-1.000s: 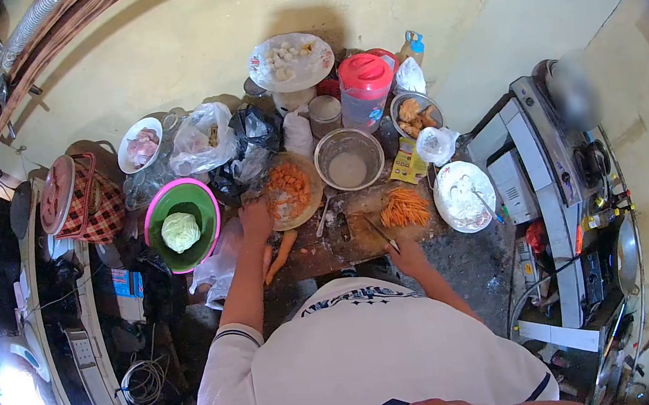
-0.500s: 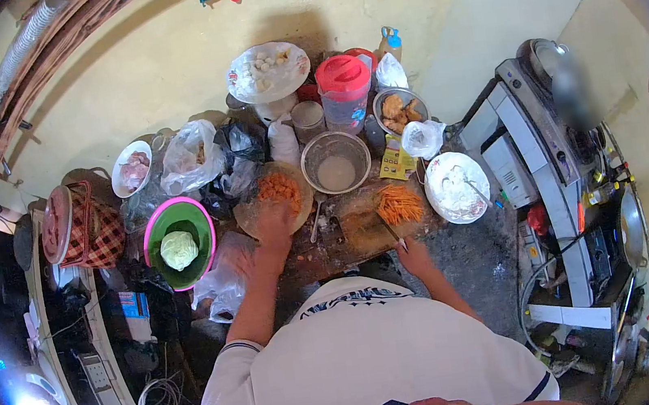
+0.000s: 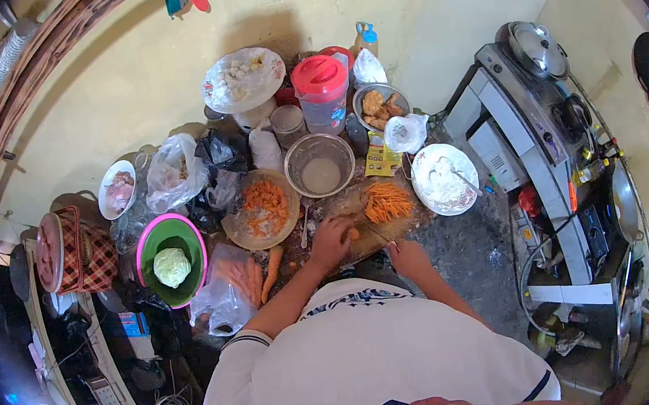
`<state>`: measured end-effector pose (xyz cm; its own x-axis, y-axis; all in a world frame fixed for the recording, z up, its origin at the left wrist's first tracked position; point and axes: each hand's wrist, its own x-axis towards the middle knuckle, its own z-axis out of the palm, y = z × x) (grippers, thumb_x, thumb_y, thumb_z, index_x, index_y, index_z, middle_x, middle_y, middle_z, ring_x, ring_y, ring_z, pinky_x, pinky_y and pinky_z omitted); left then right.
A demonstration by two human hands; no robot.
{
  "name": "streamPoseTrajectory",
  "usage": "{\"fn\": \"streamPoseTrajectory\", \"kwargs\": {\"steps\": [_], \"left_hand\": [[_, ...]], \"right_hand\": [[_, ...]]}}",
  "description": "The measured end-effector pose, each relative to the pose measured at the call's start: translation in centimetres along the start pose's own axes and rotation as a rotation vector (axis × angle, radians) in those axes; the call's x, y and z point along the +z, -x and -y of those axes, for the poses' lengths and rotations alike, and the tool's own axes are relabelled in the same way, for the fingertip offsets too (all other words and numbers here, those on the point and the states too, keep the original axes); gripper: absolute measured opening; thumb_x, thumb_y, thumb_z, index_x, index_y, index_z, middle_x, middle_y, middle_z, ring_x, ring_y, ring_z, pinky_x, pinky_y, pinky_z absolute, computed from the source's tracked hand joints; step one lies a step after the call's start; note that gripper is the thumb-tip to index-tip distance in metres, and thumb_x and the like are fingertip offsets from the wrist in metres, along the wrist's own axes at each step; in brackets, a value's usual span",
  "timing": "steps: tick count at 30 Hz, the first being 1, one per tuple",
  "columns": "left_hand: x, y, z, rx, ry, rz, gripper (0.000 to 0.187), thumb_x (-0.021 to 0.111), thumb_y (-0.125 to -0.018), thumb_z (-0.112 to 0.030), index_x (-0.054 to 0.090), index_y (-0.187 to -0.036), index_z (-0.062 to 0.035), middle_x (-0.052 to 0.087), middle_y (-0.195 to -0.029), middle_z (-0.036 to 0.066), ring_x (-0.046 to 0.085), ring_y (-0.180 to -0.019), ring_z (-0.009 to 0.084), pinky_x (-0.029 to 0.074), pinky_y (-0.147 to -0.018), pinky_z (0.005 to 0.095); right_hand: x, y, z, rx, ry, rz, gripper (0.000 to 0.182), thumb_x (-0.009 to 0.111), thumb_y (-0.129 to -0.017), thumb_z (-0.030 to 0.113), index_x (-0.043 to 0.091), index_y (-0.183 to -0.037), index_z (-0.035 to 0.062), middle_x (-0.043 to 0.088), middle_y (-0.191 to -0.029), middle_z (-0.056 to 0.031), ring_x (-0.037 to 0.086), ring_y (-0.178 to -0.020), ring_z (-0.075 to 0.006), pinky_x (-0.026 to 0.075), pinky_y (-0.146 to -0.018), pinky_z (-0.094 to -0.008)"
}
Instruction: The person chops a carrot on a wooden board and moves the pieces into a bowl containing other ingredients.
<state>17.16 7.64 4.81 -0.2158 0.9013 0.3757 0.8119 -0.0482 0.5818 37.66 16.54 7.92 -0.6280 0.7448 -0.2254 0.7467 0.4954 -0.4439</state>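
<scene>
My left hand rests on the wooden cutting board, its fingers curled on a short carrot piece. My right hand grips a knife by the handle, the blade pointing up and left over the board beside that piece. A heap of carrot sticks lies on the board's right part. To the left, chopped carrot covers part of a round plate. Whole carrots show in and beside a clear plastic bag.
A cabbage sits in a green bowl with a pink rim. Behind the board stand a metal pot and a red-lidded pitcher. On the right are a bowl of white powder with a spoon and a gas stove.
My left hand has moved from the plate of chopped carrot rightward to the board, where it now has a carrot piece. The knife stays in my right hand. The whole view has shifted slightly.
</scene>
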Motion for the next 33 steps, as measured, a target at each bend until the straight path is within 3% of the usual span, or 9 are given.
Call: {"fn": "streamPoseTrajectory", "kwargs": {"steps": [6, 8, 11, 14, 18, 20, 24, 29, 33], "left_hand": [[0.5, -2.6, -0.7, -0.205, 0.170, 0.023, 0.027, 0.062, -0.074, -0.008, 0.061, -0.100, -0.0033, 0.063, -0.094, 0.013, 0.059, -0.089, 0.0293, 0.046, -0.080, 0.0379], [1.5, -3.2, -0.1, -0.343, 0.381, 0.031, 0.025, 0.060, -0.075, -0.004, 0.061, -0.100, -0.0027, 0.063, -0.091, 0.014, 0.062, -0.080, 0.0275, 0.049, -0.073, 0.0354], [1.8, -4.4, -0.2, -0.376, 0.373, 0.017, 0.022, 0.059, -0.076, -0.002, 0.061, -0.098, -0.0029, 0.063, -0.088, 0.014, 0.063, -0.075, 0.0259, 0.049, -0.066, 0.0342], [2.7, -5.1, 0.5, -0.352, 0.308, -0.049, 0.021, 0.060, -0.074, -0.004, 0.061, -0.095, -0.0027, 0.062, -0.088, 0.015, 0.061, -0.078, 0.0283, 0.049, -0.069, 0.0366], [1.5, -4.2, 1.4, -0.211, 0.114, 0.082, 0.022, 0.060, -0.072, -0.006, 0.060, -0.094, -0.0018, 0.060, -0.090, 0.017, 0.058, -0.084, 0.0310, 0.047, -0.074, 0.0387], [1.1, -2.7, 1.6, -0.143, -0.006, 0.082, 0.024, 0.061, -0.071, -0.008, 0.060, -0.095, -0.0025, 0.059, -0.093, 0.016, 0.055, -0.090, 0.0329, 0.046, -0.079, 0.0391], [-1.0, -1.0, 1.0, -0.107, 0.143, 0.172, 0.025, 0.062, -0.070, -0.008, 0.061, -0.094, -0.0032, 0.060, -0.093, 0.014, 0.055, -0.090, 0.0323, 0.046, -0.081, 0.0382], [0.9, -0.1, 2.6, 0.217, 0.031, 0.108, 0.019, 0.063, -0.070, -0.009, 0.062, -0.087, -0.0028, 0.060, -0.092, 0.012, 0.055, -0.092, 0.0297, 0.046, -0.082, 0.0371], [1.6, -0.4, 1.6, 0.091, -0.007, 0.177, 0.018, 0.064, -0.070, -0.011, 0.062, -0.086, -0.0030, 0.060, -0.090, 0.012, 0.055, -0.094, 0.0295, 0.046, -0.084, 0.0364]], "right_hand": [[-0.7, 0.9, -0.6, -0.024, -0.177, -0.011, 0.037, 0.042, -0.091, 0.032, 0.059, -0.084, -0.0004, 0.060, -0.075, -0.0242, 0.059, -0.073, -0.0407, 0.044, -0.063, -0.0495], [-0.3, 0.9, -1.4, 0.025, -0.258, 0.022, 0.038, 0.042, -0.091, 0.032, 0.059, -0.082, -0.0007, 0.060, -0.075, -0.0232, 0.058, -0.073, -0.0402, 0.044, -0.063, -0.0471], [-0.3, 1.4, -2.6, 0.086, -0.339, -0.016, 0.039, 0.042, -0.091, 0.033, 0.059, -0.082, -0.0012, 0.060, -0.075, -0.0229, 0.059, -0.074, -0.0400, 0.044, -0.064, -0.0466], [-0.6, 2.0, -3.2, 0.081, -0.383, -0.085, 0.040, 0.042, -0.092, 0.034, 0.059, -0.082, -0.0011, 0.060, -0.076, -0.0233, 0.059, -0.075, -0.0398, 0.044, -0.066, -0.0468], [-0.3, 2.3, -2.9, 0.121, -0.295, -0.062, 0.041, 0.043, -0.091, 0.035, 0.059, -0.083, -0.0013, 0.060, -0.079, -0.0239, 0.059, -0.077, -0.0409, 0.044, -0.067, -0.0474], [0.5, 1.9, -2.7, 0.052, -0.239, 0.102, 0.044, 0.039, -0.092, 0.037, 0.056, -0.086, -0.0030, 0.060, -0.082, -0.0274, 0.057, -0.080, -0.0451, 0.044, -0.071, -0.0518], [2.5, 0.4, -2.1, -0.013, -0.222, 0.173, 0.045, 0.039, -0.092, 0.037, 0.056, -0.087, -0.0036, 0.060, -0.082, -0.0273, 0.057, -0.080, -0.0449, 0.043, -0.071, -0.0530], [1.6, -0.3, 0.8, -0.074, -0.205, 0.032, 0.034, 0.043, -0.091, 0.026, 0.055, -0.083, -0.0048, 0.058, -0.072, -0.0285, 0.056, -0.070, -0.0466, 0.043, -0.064, -0.0543], [3.3, -1.4, 0.4, -0.082, -0.158, -0.019, 0.032, 0.044, -0.091, 0.025, 0.056, -0.083, -0.0039, 0.057, -0.069, -0.0281, 0.056, -0.068, -0.0465, 0.044, -0.061, -0.0538]]}}
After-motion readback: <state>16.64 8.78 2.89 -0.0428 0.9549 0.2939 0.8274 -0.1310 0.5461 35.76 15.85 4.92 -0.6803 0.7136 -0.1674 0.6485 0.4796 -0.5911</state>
